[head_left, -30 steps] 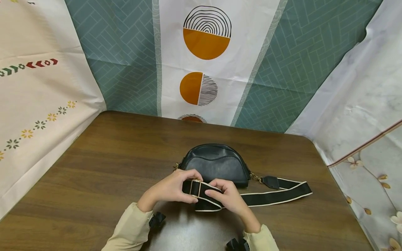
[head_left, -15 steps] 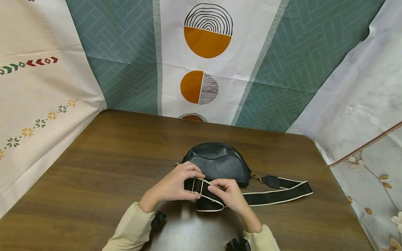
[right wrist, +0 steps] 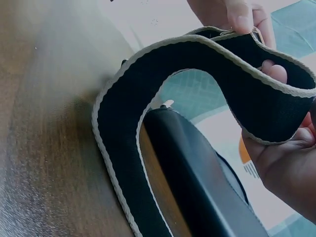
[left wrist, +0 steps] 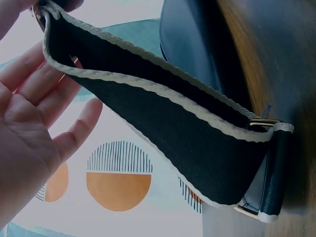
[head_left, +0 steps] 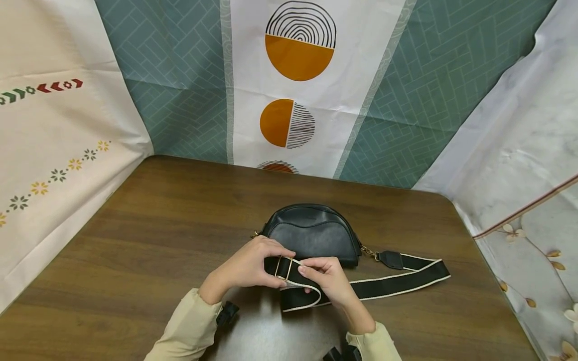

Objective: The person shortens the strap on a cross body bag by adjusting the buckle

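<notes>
A black shoulder strap (head_left: 402, 285) with white edging is held up between my two hands, in front of a black half-moon handbag (head_left: 311, 235). My left hand (head_left: 246, 265) pinches the strap at its gold slider buckle (head_left: 283, 268), thumb below and fingers above. My right hand (head_left: 333, 285) pinches the strap just right of the buckle, where the webbing bends into a loop. In the right wrist view, a fingertip (right wrist: 276, 73) shows inside that loop. A second gold metal piece (left wrist: 261, 122) carries the strap's folded end in the left wrist view.
Brown wooden table (head_left: 171, 225) lies under everything. A gold chain clip (head_left: 368, 251) joins the bag to the strap's leather tab (head_left: 390, 259) at right. Patterned cloths (head_left: 180, 100) hang behind and at both sides.
The strap's fold between my hands has bulged into a more open loop, and a right fingertip now shows by it. My left hand has shifted slightly right with the buckle. The bag stays put.
</notes>
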`<state>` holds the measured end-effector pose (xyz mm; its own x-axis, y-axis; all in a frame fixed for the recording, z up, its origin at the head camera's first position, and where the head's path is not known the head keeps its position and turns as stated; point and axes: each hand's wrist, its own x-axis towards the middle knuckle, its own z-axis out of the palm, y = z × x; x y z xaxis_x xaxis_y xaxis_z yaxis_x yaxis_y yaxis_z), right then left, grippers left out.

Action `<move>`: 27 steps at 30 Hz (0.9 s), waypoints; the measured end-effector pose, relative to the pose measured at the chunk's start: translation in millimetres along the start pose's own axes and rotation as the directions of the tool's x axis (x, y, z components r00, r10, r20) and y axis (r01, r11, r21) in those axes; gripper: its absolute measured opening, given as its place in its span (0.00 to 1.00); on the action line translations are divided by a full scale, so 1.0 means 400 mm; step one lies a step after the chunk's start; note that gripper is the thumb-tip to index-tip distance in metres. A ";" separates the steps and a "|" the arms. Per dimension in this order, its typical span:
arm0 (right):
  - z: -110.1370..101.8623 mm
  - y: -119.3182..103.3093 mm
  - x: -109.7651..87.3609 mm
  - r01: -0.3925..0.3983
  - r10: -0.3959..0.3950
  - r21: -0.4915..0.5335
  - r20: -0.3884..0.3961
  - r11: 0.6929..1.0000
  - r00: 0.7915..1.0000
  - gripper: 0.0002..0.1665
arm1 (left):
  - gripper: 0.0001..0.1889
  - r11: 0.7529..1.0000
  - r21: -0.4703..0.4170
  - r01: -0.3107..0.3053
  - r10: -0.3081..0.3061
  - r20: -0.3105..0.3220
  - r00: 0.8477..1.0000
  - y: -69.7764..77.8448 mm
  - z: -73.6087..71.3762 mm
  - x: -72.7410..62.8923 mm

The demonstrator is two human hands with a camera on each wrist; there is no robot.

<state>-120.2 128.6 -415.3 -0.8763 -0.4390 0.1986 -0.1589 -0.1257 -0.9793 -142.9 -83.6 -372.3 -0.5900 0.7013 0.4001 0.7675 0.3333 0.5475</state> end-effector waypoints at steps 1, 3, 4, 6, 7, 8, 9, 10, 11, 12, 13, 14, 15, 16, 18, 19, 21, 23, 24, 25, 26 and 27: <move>0.001 0.000 0.000 -0.005 0.005 0.009 -0.001 1.000 1.000 0.14 | 0.25 1.000 -0.007 0.003 -0.003 0.006 1.000 0.000 0.000 0.000; 0.003 0.000 0.001 -0.006 0.006 0.014 -0.001 1.000 1.000 0.14 | 0.25 1.000 -0.013 0.007 -0.006 0.013 1.000 0.000 0.001 -0.001; 0.004 0.000 0.001 -0.004 0.004 0.014 -0.001 1.000 1.000 0.14 | 0.25 1.000 -0.016 0.008 -0.007 0.013 1.000 0.000 0.001 -0.001; 0.007 0.000 0.002 0.003 -0.003 0.019 0.002 1.000 1.000 0.15 | 0.25 1.000 -0.022 0.006 -0.006 0.009 1.000 0.001 0.004 -0.002; 0.009 0.001 0.003 0.005 -0.006 0.023 0.005 1.000 1.000 0.15 | 0.25 1.000 -0.024 0.004 -0.004 0.007 1.000 0.001 0.005 -0.001; 0.011 0.001 0.003 0.008 -0.008 0.029 0.009 1.000 1.000 0.15 | 0.25 1.000 -0.026 -0.002 0.002 0.006 1.000 0.002 0.008 0.000; 0.014 0.002 0.004 0.012 -0.012 0.036 0.011 0.999 1.000 0.15 | 0.25 1.000 -0.029 -0.007 0.007 0.004 1.000 0.002 0.011 0.001; 0.016 0.003 0.004 0.015 -0.016 0.044 0.012 0.999 1.000 0.15 | 0.25 0.999 -0.032 -0.014 0.014 0.002 1.000 0.003 0.013 0.003; 0.018 0.003 0.004 0.017 -0.018 0.052 0.012 0.999 1.000 0.15 | 0.25 0.999 -0.034 -0.019 0.020 0.001 1.000 0.003 0.016 0.004; 0.019 0.004 0.004 0.019 -0.020 0.058 0.010 0.998 1.000 0.15 | 0.24 0.999 -0.036 -0.024 0.024 -0.001 1.000 0.004 0.019 0.006; 0.020 0.005 0.004 0.019 -0.019 0.063 0.007 0.998 1.000 0.15 | 0.24 0.999 -0.034 -0.027 0.027 -0.002 1.000 0.004 0.021 0.007; 0.021 0.006 0.003 0.018 -0.019 0.067 0.003 0.998 1.000 0.15 | 0.24 0.999 -0.031 -0.028 0.028 -0.004 1.000 0.005 0.022 0.007; 0.022 0.006 0.003 0.016 -0.016 0.068 -0.003 0.998 1.000 0.15 | 0.24 0.999 -0.026 -0.028 0.028 -0.009 1.000 0.005 0.023 0.008; 0.023 0.006 0.003 0.012 -0.012 0.067 -0.008 0.998 1.000 0.15 | 0.24 0.999 -0.022 -0.029 0.029 -0.012 1.000 0.006 0.023 0.007; 0.023 0.005 0.002 -0.003 0.004 0.062 -0.016 0.998 1.000 0.15 | 0.24 1.000 -0.003 -0.027 0.027 -0.017 1.000 0.006 0.022 0.006; 0.023 0.004 0.002 -0.014 0.015 0.061 -0.018 0.998 1.000 0.15 | 0.24 1.000 0.007 -0.025 0.025 -0.018 1.000 0.005 0.022 0.005; 0.024 0.002 0.002 -0.035 0.036 0.058 -0.019 0.998 0.999 0.16 | 0.24 0.999 0.026 -0.024 0.024 -0.018 1.000 0.005 0.019 0.003; 0.025 -0.001 0.002 -0.054 0.055 0.058 -0.013 0.997 0.998 0.17 | 0.25 0.999 0.046 -0.020 0.021 -0.020 1.000 0.004 0.017 0.000; 0.024 -0.002 0.002 -0.063 0.064 0.060 -0.010 0.996 0.998 0.17 | 0.25 0.998 0.054 -0.018 0.019 -0.021 1.000 0.003 0.015 -0.001; 0.023 -0.004 0.001 -0.072 0.073 0.063 -0.006 0.995 0.997 0.18 | 0.25 0.998 0.058 -0.019 0.020 -0.022 1.000 0.002 0.013 -0.003; 0.022 -0.005 0.000 -0.079 0.080 0.063 -0.005 0.995 0.997 0.18 | 0.25 0.998 0.061 -0.019 0.020 -0.025 0.999 0.002 0.012 -0.004; 0.019 -0.007 -0.001 -0.080 0.081 0.058 -0.006 0.995 0.997 0.18 | 0.25 0.998 0.062 -0.019 0.021 -0.029 0.999 0.002 0.010 -0.006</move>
<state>-116.0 122.3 -412.6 -0.8890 -0.4423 0.1186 -0.0613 -0.1416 -0.9880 -139.9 -82.6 -375.6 -0.5807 0.6898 0.4324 0.7928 0.3583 0.4931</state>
